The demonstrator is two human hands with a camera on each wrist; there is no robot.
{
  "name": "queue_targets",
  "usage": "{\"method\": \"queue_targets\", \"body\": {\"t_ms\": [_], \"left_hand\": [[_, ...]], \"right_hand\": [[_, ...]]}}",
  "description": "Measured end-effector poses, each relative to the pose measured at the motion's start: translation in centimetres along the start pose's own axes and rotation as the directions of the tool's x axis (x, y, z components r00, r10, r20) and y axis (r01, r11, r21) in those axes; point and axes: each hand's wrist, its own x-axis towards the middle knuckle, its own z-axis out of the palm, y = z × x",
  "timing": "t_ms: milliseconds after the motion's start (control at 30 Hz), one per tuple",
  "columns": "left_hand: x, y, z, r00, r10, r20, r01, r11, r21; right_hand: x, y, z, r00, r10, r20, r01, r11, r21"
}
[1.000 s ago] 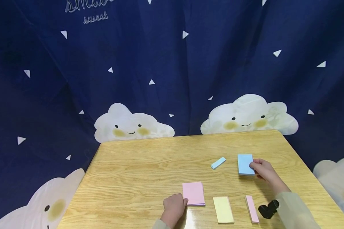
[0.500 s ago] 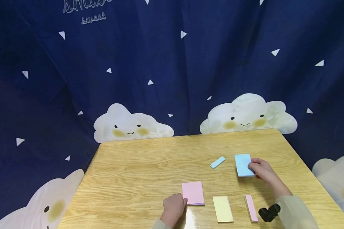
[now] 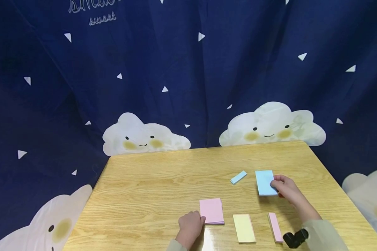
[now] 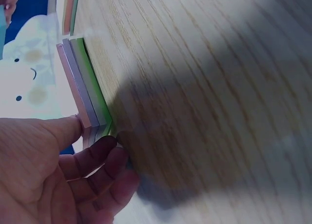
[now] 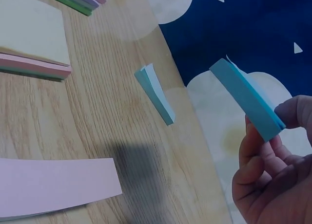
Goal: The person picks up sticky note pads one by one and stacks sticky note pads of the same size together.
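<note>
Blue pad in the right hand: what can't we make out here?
- Blue pad, head view: right hand covers its right edge; lift off table unclear.
- Right wrist view: fingers hide its lower end.
- Left hand: contact with pink pad too small in head view.

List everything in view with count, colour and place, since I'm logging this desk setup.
Large blue pad: 1, light blue, far right, lifted off the table.
Small blue pad: 1, light blue, left of the large one.
Pink-topped pad: 1, pink over purple and green layers, near centre.
Yellow pad: 1, yellow, near edge.
Narrow pink pad: 1, pink, right of the yellow.
Table: 1, light wood.
Curtain: 1, navy with clouds, behind.
Left hand: touches the pink-topped pad's corner.
Right hand: fingers grip the large blue pad.
</note>
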Motion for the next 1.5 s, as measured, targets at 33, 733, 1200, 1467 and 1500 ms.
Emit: {"method": "queue_targets", "body": {"t_ms": [33,733,1200,1467,1500], "left_hand": [[0.0,0.0,0.1,1.000,0.001,-0.006,-0.001,1.000,-0.001],[-0.8,0.5,-2.0,1.000,-0.013,-0.004,0.013,1.000,0.018],[-0.7,0.5,-2.1,1.000,-0.013,0.025,0.012,1.000,0.026],[-0.7,0.4,-1.9,1.000,-0.007,0.025,0.007,1.000,0.026],[-0.7,0.4,-1.9,1.000,-0.007,0.022,0.006,1.000,0.024]], "right_hand": [[-0.2,-0.2,0.1,1.000,0.011,0.000,-0.011,1.000,-0.005],[-3.1,-1.7,1.4,0.999,-0.030,0.024,0.031,0.998,-0.053],[-5.6,-3.1,2.9,0.998,-0.019,0.065,0.020,1.000,-0.015],[-6.3,-2.9,4.3,0.996,0.000,0.091,-0.002,1.000,0.014],[-6.4,-2.9,4.5,0.996,0.001,0.093,-0.003,1.000,0.018]]}}
